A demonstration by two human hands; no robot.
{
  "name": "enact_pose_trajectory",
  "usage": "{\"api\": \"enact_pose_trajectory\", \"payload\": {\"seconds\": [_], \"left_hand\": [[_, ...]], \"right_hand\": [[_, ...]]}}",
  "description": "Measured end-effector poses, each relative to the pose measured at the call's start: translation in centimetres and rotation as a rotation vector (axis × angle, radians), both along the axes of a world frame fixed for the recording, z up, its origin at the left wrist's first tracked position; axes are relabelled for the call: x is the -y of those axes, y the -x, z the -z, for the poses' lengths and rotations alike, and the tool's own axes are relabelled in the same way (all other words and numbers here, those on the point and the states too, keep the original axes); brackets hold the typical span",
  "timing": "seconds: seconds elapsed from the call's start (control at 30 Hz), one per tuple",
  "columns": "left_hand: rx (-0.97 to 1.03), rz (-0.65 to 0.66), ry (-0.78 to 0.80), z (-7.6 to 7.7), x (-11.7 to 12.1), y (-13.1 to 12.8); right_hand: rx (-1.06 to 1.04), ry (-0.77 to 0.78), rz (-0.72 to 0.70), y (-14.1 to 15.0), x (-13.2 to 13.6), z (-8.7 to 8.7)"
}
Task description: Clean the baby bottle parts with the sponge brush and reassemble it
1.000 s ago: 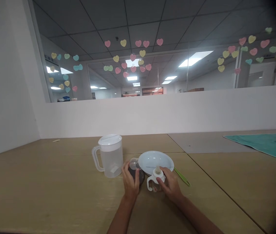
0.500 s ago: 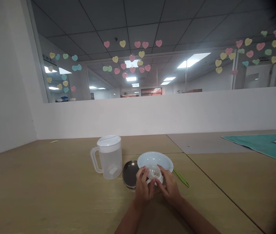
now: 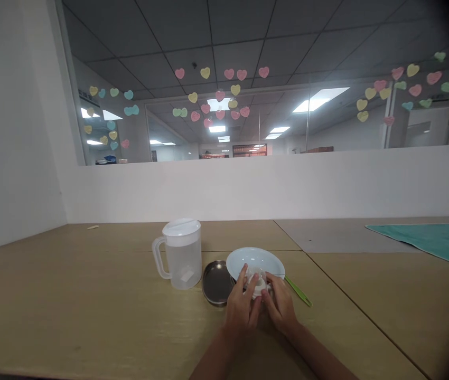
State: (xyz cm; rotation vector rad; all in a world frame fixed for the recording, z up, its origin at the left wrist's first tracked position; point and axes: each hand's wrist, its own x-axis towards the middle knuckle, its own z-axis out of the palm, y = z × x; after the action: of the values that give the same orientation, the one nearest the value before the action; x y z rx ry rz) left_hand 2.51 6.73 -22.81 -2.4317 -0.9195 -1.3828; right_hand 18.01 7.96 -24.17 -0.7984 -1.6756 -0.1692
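Both of my hands are closed around a small clear cup-like vessel, with something white and soft-looking in or against it; its kind is too blurred to tell. My left hand grips the left side, its fingers reaching over the top. On the right side, my right hand holds it with thumb and fingers. Just behind the hands stands a pale blue-white bowl, partly covered by them. A dark metal dish lies left of my left hand. To the right, a green handle sticks out beside the bowl.
A translucent lidded jug stands left of the metal dish, its handle facing left. At the far right lies a teal cloth with a pale sheet on it. A white wall with a window above borders the table's back.
My left fingers have shifted over the top of the clear vessel, and less of the white material shows. The view has moved slightly; the other tabletop things stay in place.
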Motion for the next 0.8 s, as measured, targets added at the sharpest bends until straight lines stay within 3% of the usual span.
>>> {"api": "enact_pose_trajectory", "payload": {"seconds": [0.2, 0.8], "left_hand": [[0.094, 0.067, 0.075, 0.01, 0.19, -0.11], [0.111, 0.159, 0.056, -0.49, -0.45, 0.26]], "right_hand": [[-0.015, 0.016, -0.020, 0.10, -0.05, 0.06], [-0.024, 0.018, -0.066, 0.47, -0.27, 0.24]]}}
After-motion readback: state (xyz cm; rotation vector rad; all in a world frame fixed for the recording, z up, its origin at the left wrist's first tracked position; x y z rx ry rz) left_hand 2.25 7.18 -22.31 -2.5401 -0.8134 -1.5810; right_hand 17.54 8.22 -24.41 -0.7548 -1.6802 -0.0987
